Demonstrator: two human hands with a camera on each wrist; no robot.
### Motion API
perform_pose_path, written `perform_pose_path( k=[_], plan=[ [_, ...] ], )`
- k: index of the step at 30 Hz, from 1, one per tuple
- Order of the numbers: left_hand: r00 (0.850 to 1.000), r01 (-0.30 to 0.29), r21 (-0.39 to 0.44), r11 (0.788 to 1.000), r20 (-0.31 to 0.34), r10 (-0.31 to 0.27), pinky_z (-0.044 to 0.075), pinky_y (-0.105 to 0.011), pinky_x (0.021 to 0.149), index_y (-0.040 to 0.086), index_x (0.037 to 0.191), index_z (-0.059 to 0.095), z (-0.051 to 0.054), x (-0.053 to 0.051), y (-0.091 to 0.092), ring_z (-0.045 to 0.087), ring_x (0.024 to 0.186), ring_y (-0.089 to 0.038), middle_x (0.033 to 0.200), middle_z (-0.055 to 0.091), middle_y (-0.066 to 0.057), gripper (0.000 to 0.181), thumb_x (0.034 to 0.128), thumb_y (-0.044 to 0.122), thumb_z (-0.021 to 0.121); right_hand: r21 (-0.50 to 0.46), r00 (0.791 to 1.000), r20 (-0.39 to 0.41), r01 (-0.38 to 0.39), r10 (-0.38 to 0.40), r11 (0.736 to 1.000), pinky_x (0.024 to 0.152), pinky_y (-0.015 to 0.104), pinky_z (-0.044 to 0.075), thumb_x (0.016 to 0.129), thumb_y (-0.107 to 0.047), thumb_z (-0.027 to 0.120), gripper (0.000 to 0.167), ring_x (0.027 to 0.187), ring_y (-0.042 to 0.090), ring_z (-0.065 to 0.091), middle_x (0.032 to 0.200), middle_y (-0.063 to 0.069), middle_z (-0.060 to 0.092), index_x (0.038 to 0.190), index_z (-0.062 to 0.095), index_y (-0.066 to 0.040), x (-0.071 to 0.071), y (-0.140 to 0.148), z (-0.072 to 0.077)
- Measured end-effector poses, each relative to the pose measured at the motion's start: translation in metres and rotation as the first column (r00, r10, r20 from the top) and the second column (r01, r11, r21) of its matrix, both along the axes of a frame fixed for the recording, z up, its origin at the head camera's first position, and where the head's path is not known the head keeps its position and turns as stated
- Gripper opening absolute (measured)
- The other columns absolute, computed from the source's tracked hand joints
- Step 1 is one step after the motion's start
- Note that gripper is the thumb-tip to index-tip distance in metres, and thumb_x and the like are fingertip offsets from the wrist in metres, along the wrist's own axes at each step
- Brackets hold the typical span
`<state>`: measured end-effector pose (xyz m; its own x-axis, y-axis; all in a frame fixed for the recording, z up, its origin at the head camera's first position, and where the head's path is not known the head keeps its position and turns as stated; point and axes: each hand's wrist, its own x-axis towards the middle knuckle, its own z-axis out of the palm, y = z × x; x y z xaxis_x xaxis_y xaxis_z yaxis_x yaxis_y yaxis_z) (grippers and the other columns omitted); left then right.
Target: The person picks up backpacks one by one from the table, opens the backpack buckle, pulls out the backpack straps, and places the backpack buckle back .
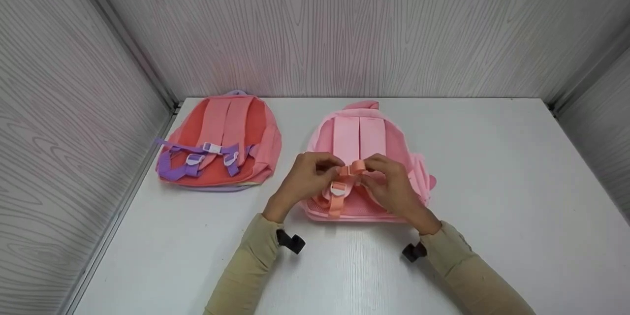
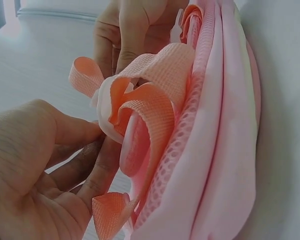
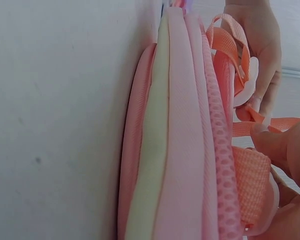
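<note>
A pink backpack (image 1: 347,133) lies with its shoulder straps facing up, at the middle of the table. Across the straps runs an orange webbing strap (image 1: 358,166). From the left, my left hand (image 1: 307,177) pinches this webbing between thumb and fingertips. My right hand (image 1: 393,187) grips the same webbing a short way to the right. A white plastic adjuster (image 1: 338,188) sits just below the left fingertips. In the left wrist view, loops of orange webbing (image 2: 152,107) pass beside a pale buckle (image 2: 106,107). The right wrist view shows the right thumb (image 3: 270,142) on the webbing.
To the left lies a second backpack (image 1: 192,128), coral and red, with purple webbing (image 1: 179,172) and white buckles. Both bags rest on a white table (image 1: 492,167). Grey wood-patterned panels (image 1: 315,29) stand at the back and sides.
</note>
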<state>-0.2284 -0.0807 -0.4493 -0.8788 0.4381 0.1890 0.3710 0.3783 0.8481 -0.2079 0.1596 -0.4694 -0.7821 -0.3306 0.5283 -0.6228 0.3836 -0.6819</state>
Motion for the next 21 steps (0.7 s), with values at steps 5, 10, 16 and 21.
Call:
perform_pose_path(
  k=[5,10,16,21],
  plan=[
    [1.0,-0.006,0.006,1.0,0.007,0.006,0.061,-0.032,0.085,0.01,0.114,0.081,0.0,0.001,0.0009,0.069,0.088,-0.015,0.104,0.078,-0.002,0.016,0.1037,0.014,0.069,0.003,1.0,0.013,0.002,-0.002,1.0,0.097,0.041,0.061,0.094,-0.004,0.081,0.022,0.1,0.016,0.073,0.105,0.001,0.077,0.115,0.082,-0.009,0.001,0.0002,0.0002],
    [1.0,-0.009,0.008,1.0,0.008,0.009,0.062,-0.031,0.084,0.011,0.115,0.081,-0.0013,0.0008,0.0016,0.069,0.087,-0.015,0.105,0.078,-0.001,0.016,0.1038,0.013,0.069,0.005,1.0,0.009,-0.004,0.004,1.0,0.097,0.041,0.061,0.093,-0.003,0.081,0.022,0.1,0.016,0.073,0.106,0.002,0.077,0.115,0.082,-0.008,0.0007,0.0005,-0.0009],
    [1.0,-0.013,-0.003,1.0,0.004,0.013,0.061,-0.03,0.083,0.012,0.115,0.081,-0.0021,0.0013,0.0024,0.068,0.086,-0.015,0.104,0.078,0.0,0.017,0.1038,0.015,0.069,-0.012,1.0,0.007,-0.015,0.015,1.0,0.097,0.041,0.061,0.093,-0.003,0.082,0.023,0.098,0.017,0.073,0.105,0.001,0.078,0.115,0.082,-0.009,-0.0003,0.0,-0.0019],
    [1.0,-0.018,-0.002,1.0,-0.001,0.018,0.061,-0.029,0.081,0.013,0.114,0.081,-0.0021,0.0012,0.0037,0.068,0.085,-0.014,0.103,0.078,0.0,0.017,0.1034,0.014,0.069,-0.012,1.0,0.013,-0.016,0.017,1.0,0.098,0.039,0.061,0.094,-0.003,0.081,0.023,0.099,0.015,0.073,0.105,0.001,0.078,0.116,0.082,-0.009,-0.0003,0.0,-0.0021]
  ],
)
